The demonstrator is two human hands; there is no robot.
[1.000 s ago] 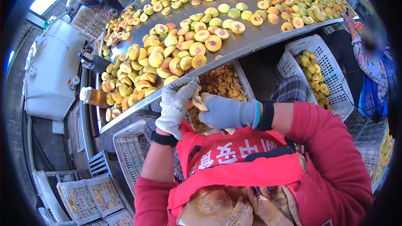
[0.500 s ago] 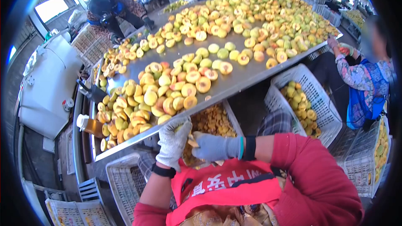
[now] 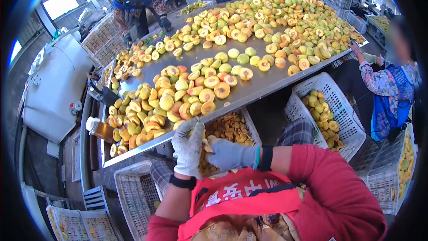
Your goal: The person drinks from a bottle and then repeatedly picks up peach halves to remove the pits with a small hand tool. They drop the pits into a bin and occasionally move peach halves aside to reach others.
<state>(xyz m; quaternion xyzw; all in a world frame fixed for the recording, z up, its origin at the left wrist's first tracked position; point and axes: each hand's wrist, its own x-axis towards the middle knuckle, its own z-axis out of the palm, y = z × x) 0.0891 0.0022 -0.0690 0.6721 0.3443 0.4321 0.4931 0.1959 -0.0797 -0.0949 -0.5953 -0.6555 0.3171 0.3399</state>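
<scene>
My left hand [image 3: 188,148], in a white knit glove, is closed with its fingertips up near the table's front edge. Between my hands shows a small part of a yellow peach piece [image 3: 206,145], mostly covered by the gloves. My right hand [image 3: 232,153], in a grey-blue glove, is closed and pressed close to that piece; whatever it grips is hidden. Just beyond, halved peaches [image 3: 166,102] lie heaped on the metal table [image 3: 154,72]. Below my hands a crate [image 3: 251,126] holds small orange-yellow pieces [image 3: 228,129].
A white crate of peaches [image 3: 331,100] stands at right, beside a seated person in a blue apron [image 3: 394,102]. An empty-looking crate [image 3: 133,192] is at lower left. A jar of amber liquid [image 3: 100,129] sits by the table's left edge. Another person [image 3: 138,4] bends over the far left side.
The view has shifted slightly, so the table and peaches sit a little lower and further right. My left hand has tilted more upright against my right. The person at far left has straightened somewhat.
</scene>
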